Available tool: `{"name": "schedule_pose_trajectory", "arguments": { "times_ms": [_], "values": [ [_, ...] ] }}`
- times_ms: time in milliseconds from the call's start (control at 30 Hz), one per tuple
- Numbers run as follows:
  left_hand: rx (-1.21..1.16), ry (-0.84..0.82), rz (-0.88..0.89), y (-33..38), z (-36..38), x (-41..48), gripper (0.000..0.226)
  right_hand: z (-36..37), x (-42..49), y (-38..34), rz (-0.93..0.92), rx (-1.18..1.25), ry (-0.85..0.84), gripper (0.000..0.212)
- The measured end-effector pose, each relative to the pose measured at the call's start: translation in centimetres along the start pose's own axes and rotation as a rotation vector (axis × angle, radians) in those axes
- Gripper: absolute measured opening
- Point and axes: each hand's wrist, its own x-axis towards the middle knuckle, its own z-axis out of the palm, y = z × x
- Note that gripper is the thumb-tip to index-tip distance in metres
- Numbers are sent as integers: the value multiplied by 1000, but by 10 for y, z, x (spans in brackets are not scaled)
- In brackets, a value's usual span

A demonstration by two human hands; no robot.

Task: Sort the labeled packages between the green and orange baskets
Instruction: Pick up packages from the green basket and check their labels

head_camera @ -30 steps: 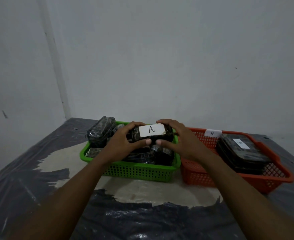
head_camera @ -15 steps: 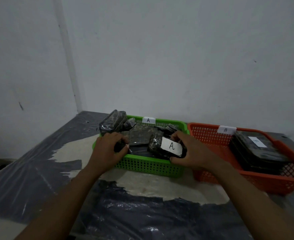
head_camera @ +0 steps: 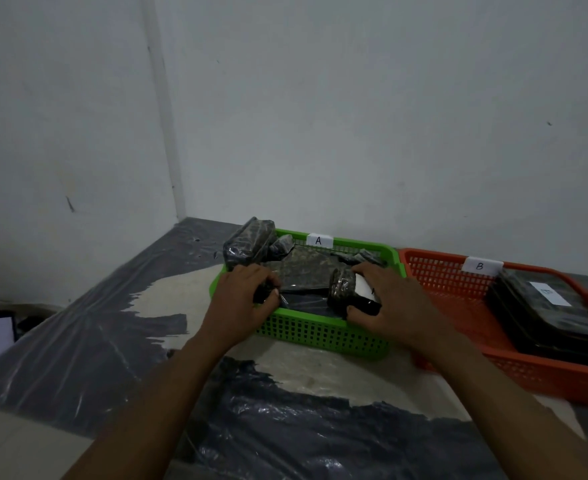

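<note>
Since the green basket at frame center looks packed with dark packages, sorting seems well along. Right hand has its grip closed on a labeled package inside it; left hand clutches another bundle. Orange basket, right side, holds a stack.

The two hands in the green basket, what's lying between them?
In the head view, a flat dark wrapped package lies in the green basket between the left hand and the right hand.
</note>
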Motion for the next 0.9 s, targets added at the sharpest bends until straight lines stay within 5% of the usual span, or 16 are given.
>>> {"name": "schedule_pose_trajectory", "arguments": {
  "times_ms": [167,367,467,533,700,900],
  "values": [
    [-75,61,-6,0,-1,0,12,9,-3,-4,58,-21,-2,70],
    [-105,412,-254,-6,-11,7,43,12,-2,-12,2,-111,257,76],
    [-65,322,-546,-16,-16,20,76,19,11,-32,-118,-172,366,61],
    [-51,195,-652,-23,-19,28,87,29,20,-43,-174,-197,280,54],
    [5,71,-675,-31,-20,36,82,38,35,-45,-122,-210,127,33],
    [-14,249,-603,-20,-19,37,58,39,34,-41,-102,-190,137,22]
  ]
}}
